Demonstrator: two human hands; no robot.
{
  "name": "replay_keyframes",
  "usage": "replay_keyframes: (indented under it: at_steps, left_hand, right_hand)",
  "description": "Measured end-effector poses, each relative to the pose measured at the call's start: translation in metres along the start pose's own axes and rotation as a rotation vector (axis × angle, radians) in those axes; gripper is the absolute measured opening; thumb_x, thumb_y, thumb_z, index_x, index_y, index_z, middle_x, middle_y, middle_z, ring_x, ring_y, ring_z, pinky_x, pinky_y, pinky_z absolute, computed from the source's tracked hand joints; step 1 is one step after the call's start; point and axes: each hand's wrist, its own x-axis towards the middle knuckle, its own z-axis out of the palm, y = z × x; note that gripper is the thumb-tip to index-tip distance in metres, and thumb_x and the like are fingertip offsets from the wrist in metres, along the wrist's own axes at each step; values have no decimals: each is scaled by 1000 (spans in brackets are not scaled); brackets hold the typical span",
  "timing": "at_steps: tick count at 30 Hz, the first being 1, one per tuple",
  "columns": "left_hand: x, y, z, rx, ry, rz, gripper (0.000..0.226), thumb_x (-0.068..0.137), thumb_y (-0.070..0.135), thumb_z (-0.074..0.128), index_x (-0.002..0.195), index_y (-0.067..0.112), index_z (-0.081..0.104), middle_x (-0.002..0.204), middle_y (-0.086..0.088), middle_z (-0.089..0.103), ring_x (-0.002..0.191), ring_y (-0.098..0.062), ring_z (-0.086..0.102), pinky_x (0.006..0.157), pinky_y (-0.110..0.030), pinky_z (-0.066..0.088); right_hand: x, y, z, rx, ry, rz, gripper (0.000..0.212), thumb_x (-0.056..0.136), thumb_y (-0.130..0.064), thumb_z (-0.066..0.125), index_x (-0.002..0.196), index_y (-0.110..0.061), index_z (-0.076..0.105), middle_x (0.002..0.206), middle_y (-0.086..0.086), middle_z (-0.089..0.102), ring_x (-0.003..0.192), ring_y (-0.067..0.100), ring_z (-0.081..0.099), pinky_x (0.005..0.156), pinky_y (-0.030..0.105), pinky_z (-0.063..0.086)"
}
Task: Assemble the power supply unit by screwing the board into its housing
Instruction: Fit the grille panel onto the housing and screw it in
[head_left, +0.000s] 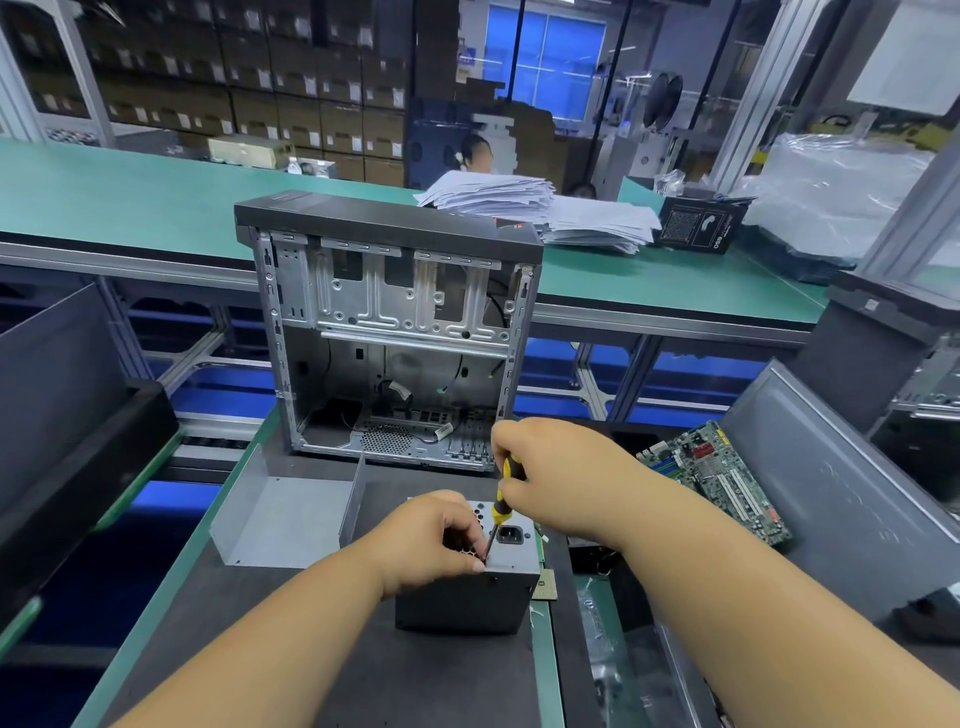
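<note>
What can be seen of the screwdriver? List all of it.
The screwdriver has a yellow and black handle and a thin dark shaft. It stands nearly upright, leaning slightly, tip down at the top face of the grey power supply housing beside its socket. The right hand grips the handle from above; the left hand pinches the shaft near the tip. The tip itself is hidden.

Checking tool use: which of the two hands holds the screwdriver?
The right hand grips the yellow-and-black screwdriver; the left hand steadies its tip on the power supply housing.
</note>
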Motion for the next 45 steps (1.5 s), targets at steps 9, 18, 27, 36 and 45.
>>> replay_keyframes:
  at_steps: [9, 18, 27, 36, 45]
  left_hand:
    - [-20, -18, -18, -236, 250, -673, 31, 87, 44, 67, 78, 16, 54, 73, 0, 61, 67, -19, 55, 66, -25, 41]
    - [-19, -13, -12, -208, 247, -736, 40, 89, 34, 67, 62, 14, 45, 61, -4, 50, 65, -23, 47, 67, -28, 34]
    - [-16, -5, -14, -182, 214, -781, 34, 90, 33, 66, 69, 11, 51, 73, -10, 57, 68, -24, 46, 66, -27, 32]
    - [-19, -7, -14, -250, 223, -778, 39, 88, 28, 69, 61, 13, 46, 56, -6, 46, 54, -21, 39, 56, -27, 28]
    - [-21, 1, -14, -312, 225, -769, 38, 90, 25, 68, 62, 11, 45, 60, -8, 46, 61, -23, 40, 66, -29, 30]
  right_hand:
    - [-4, 5, 1, 22, -28, 3, 4, 86, -21, 50, 86, -22, 46, 82, -3, 51, 76, 20, 51, 57, 31, 37]
    - [2, 3, -5, -51, -92, 18, 9, 94, -28, 57, 96, -21, 52, 88, -3, 55, 80, 19, 54, 64, 35, 46]
    - [7, -5, 3, -357, 18, 149, 58, 97, -62, 33, 60, -18, 42, 59, -3, 41, 51, 16, 38, 46, 24, 28]
    - [0, -2, 5, 10, 24, -32, 14, 94, -35, 50, 103, -25, 48, 84, -5, 56, 79, 21, 52, 56, 32, 33]
    - [-6, -2, 11, -12, 43, 6, 19, 95, -40, 41, 89, -24, 49, 82, -5, 53, 74, 19, 52, 57, 32, 36]
